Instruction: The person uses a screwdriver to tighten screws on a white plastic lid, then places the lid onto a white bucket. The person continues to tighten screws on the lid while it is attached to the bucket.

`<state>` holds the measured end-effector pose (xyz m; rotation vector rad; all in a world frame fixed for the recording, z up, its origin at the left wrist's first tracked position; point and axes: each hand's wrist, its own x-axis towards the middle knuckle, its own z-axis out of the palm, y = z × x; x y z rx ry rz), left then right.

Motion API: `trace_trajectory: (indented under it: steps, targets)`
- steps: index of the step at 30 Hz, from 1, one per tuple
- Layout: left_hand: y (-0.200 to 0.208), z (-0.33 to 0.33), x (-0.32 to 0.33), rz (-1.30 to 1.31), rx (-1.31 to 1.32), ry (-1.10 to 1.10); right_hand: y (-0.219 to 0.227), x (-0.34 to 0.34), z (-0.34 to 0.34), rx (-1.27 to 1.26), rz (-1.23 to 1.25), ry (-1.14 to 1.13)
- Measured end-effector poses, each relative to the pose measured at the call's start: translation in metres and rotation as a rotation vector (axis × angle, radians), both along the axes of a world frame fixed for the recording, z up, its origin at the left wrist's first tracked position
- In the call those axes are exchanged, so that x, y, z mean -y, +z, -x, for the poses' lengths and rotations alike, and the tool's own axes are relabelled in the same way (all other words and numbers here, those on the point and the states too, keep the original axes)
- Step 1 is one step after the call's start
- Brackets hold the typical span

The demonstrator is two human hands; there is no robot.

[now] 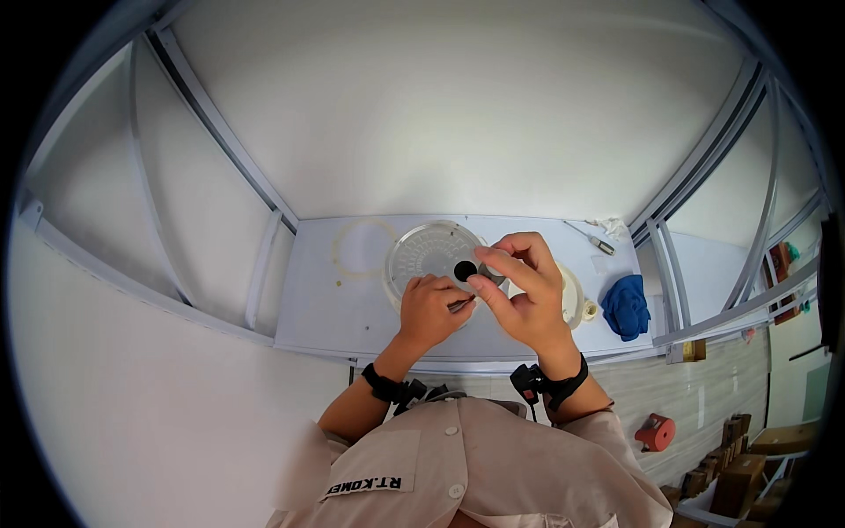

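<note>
1. Head view: beneath and beyond both hands lies a clear round disc (422,236) on the white table (321,312); the hands cover its near right part.
2. Right of the grip, partly hidden by the right hand (526,290), is a cream round piece (573,295), with a small cream ring (590,310) just beside it and a blue cloth (626,308) farther right.
3. Beyond the right hand, off to its right, lie a screwdriver (601,245) and crumpled clear plastic (613,227). Left of the disc is a thin yellowish ring (363,249).
4. The right thumb and fingers close around a grey piece (492,274), held above the disc's right side. A black round face (466,271) shows just left of those fingertips; I cannot tell whether it belongs to the grey piece, nor settle that piece's long axis.
5. The left hand (428,310) has its fingers bent around a dark slim piece (461,304). Its long axis runs rightward and slightly away from the person, its tip toward the right thumb.
</note>
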<state>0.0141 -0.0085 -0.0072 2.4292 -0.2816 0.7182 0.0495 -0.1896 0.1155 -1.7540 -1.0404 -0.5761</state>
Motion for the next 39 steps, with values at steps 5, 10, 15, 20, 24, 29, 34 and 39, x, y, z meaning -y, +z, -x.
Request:
trace_trajectory:
  steps: [5, 10, 15, 20, 24, 29, 34, 39]
  targets:
    - [-0.004, 0.004, 0.000, 0.035, 0.000, -0.004, 0.000, -0.003, 0.002, -0.112, -0.164, 0.135]
    - [-0.003, 0.006, -0.002, 0.074, -0.016, -0.007, 0.005, -0.001, 0.002, -0.040, -0.013, 0.134]
    - [-0.003, 0.006, -0.003, 0.120, -0.079, -0.024, -0.001, -0.001, 0.006, -0.108, 0.053, 0.059]
    - [0.004, 0.009, -0.004, 0.127, -0.191, -0.030, -0.006, -0.005, 0.010, -0.131, -0.065, 0.201]
    - [0.004, 0.008, -0.006, 0.122, -0.227, -0.031, -0.001, 0.000, 0.012, -0.108, 0.009, 0.295]
    - [-0.005, 0.005, -0.006, 0.072, -0.171, -0.006, 0.001, 0.001, 0.019, -0.152, 0.024, 0.335]
    - [-0.010, 0.005, -0.007, 0.034, -0.164, -0.045, 0.011, -0.001, 0.024, -0.095, 0.080, 0.191]
    - [0.000, 0.009, -0.004, 0.028, -0.170, -0.061, -0.001, 0.001, 0.019, -0.036, 0.080, 0.071]
